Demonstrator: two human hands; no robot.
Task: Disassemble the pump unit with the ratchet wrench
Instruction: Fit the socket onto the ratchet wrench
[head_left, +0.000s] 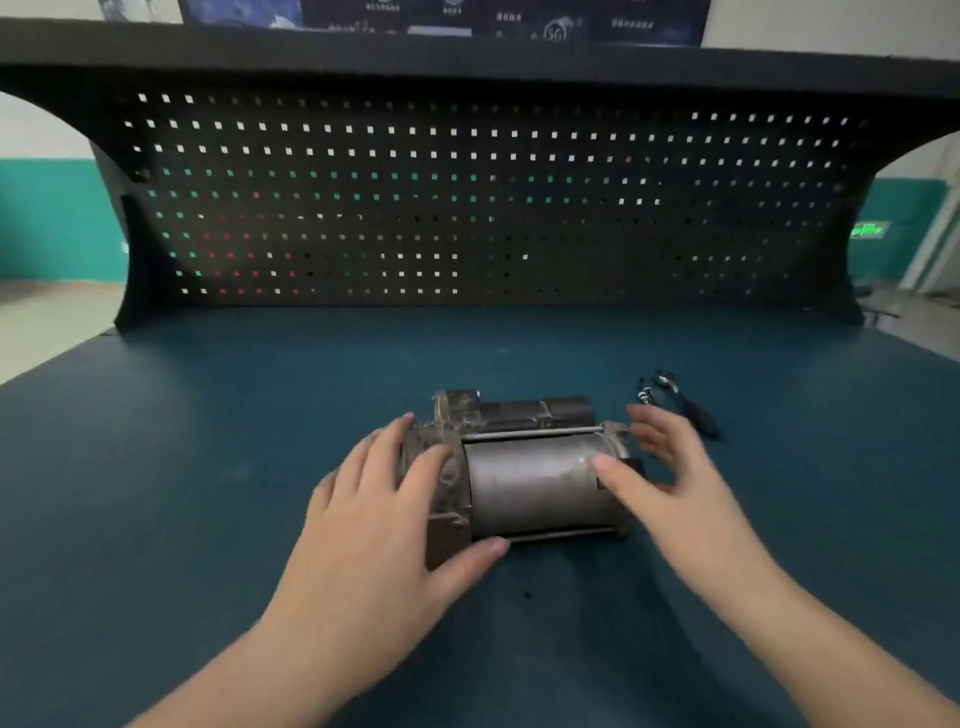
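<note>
Pump unit (524, 467): centre frame, lying on table (208, 467); likely heavy, rigid, grimy metal. Left hand (384, 519) spread on its end housing; right hand (670, 478) spread at opposite cap. Ratchet wrench (685, 405) beyond, untouched.

**Dull metal on dark teal**

The pump unit (524, 467) is dull grey-brown, its drum a plain smudged grey. The desk (208, 467) is dark teal. The ratchet wrench (680, 402) has a black handle and silvery head. The pegboard (467, 208) is black, dotted with a regular grid of small square holes.
</note>
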